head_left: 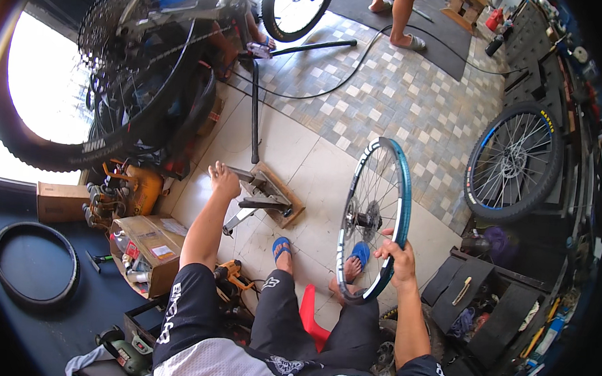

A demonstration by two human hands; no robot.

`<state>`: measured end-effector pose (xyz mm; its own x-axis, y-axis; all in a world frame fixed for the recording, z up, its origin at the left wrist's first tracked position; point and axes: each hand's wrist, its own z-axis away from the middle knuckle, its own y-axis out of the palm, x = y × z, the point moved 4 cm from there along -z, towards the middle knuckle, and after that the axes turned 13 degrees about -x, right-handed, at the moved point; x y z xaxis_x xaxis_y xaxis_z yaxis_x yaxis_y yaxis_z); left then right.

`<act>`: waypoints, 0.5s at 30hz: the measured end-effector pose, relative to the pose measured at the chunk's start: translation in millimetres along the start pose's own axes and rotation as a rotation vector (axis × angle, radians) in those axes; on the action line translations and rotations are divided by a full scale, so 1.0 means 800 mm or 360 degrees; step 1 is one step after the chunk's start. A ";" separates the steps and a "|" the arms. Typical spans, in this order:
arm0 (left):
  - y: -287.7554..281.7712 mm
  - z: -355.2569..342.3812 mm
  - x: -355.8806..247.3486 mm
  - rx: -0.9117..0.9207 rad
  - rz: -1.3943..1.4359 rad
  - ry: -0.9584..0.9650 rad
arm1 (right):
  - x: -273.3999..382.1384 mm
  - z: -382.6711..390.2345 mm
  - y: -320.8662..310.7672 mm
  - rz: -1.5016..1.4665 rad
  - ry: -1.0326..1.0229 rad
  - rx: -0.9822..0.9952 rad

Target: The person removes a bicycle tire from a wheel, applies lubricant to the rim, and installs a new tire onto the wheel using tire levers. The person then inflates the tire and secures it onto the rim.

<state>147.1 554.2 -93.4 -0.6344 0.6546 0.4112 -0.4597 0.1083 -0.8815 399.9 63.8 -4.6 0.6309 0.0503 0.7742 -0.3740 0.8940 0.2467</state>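
Note:
My right hand (398, 260) grips the rim of a bicycle wheel (404, 186), thumb on the inner side. The wheel has no tyre; its black rim has white lettering and a teal band around the outside, with spokes, a hub and a disc rotor inside. It is held upright, tilted slightly, above my right foot. My left hand (225, 180) is closed around the end of a grey metal arm of a wheel truing stand (266, 198). That stand is fixed to a wooden board on the floor, ahead of my feet. The left fingers partly hide the arm's end.
A mountain bike (134, 63) hangs at upper left on a repair stand (256, 111). A cardboard box (159, 238) of bottles and an orange compressor (144, 186) stand at left. A tyred wheel (510, 165) leans at right, near black drawers (456, 284). People's legs (401, 23) show ahead.

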 end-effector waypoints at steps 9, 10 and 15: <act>0.021 -0.085 -0.007 0.0501 -0.0249 0.0197 | 0.025 -0.044 -0.049 -0.0018 0.0027 -0.0805; 0.033 -0.100 0.000 0.0605 -0.0217 0.0145 | 0.033 -0.047 -0.052 -0.0097 0.0021 -0.0825; 0.067 -0.126 0.009 0.1170 0.0074 -0.0166 | 0.048 -0.033 -0.075 -0.0170 -0.0012 -0.1091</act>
<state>180.7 640.2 -161.6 -0.7025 0.5676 0.4293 -0.7048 -0.4706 -0.5308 464.2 24.2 -5.4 0.6347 -0.0545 0.7708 0.2054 0.9735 -0.1003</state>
